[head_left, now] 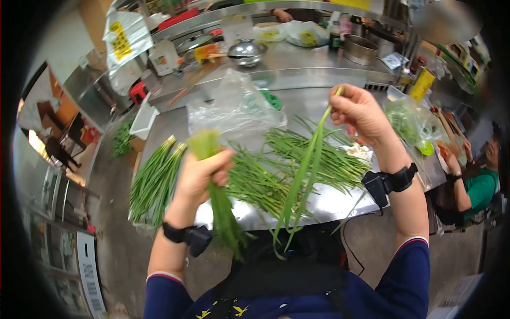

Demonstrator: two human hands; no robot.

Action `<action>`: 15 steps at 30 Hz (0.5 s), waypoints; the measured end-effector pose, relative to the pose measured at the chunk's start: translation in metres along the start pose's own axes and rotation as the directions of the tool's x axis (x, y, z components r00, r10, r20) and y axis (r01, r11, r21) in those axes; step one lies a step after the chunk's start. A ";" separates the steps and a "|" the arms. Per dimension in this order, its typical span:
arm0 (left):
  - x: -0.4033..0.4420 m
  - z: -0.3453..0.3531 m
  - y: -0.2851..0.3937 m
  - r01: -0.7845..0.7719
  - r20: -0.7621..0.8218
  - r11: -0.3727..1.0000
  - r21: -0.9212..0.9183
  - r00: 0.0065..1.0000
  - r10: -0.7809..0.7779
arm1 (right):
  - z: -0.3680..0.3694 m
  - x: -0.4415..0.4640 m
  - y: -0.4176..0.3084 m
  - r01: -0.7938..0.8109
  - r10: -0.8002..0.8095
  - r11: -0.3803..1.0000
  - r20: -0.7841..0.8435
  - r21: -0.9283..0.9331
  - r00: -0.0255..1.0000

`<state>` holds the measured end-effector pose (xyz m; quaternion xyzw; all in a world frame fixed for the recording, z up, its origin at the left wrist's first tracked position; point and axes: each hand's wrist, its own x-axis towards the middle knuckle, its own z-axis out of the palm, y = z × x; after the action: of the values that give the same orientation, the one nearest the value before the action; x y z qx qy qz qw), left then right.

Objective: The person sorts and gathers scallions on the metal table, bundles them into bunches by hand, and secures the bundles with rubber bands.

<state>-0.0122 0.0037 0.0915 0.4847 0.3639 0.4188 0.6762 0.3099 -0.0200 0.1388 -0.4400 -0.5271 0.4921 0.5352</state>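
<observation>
My left hand (201,173) is closed around a bundle of garlic chives (226,218). The pale stem ends, blurred, stick up above the fist and the green leaves hang down below it. Raised to the right, my right hand (361,111) pinches a single garlic chive (312,159) by its stem end, its long leaves drooping over the table's front edge. Loose garlic chives (260,181) are spread across the steel table between my hands, with another pile (324,154) behind them. At the left lie neat bundles of chives (159,181), stems pointing away from me.
A clear plastic bag (234,106) lies at the back of the table (332,204), near a green bundle (272,99). A white container (143,118) stands at the left corner. Bagged greens (406,119) sit at the right. Beyond them, a person in green (481,191) works.
</observation>
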 end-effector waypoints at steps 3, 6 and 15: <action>0.009 0.039 0.002 0.061 0.120 0.998 0.012 0.991 -0.062 | 0.031 0.017 0.029 -0.001 0.005 1.000 0.136 -0.026 0.991; 0.020 0.048 -0.006 0.022 0.193 0.999 0.038 0.981 -0.029 | 0.056 0.020 0.042 0.005 0.003 0.999 0.221 -0.036 0.975; 0.012 0.037 -0.025 -0.015 0.179 0.998 0.063 0.984 0.003 | 0.097 -0.006 0.075 0.017 -0.052 0.984 0.195 0.176 0.979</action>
<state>0.0308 -0.0022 0.0760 0.5435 0.3127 0.3648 0.6883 0.2087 -0.0211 0.0697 -0.3310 -0.5408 0.5682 0.5245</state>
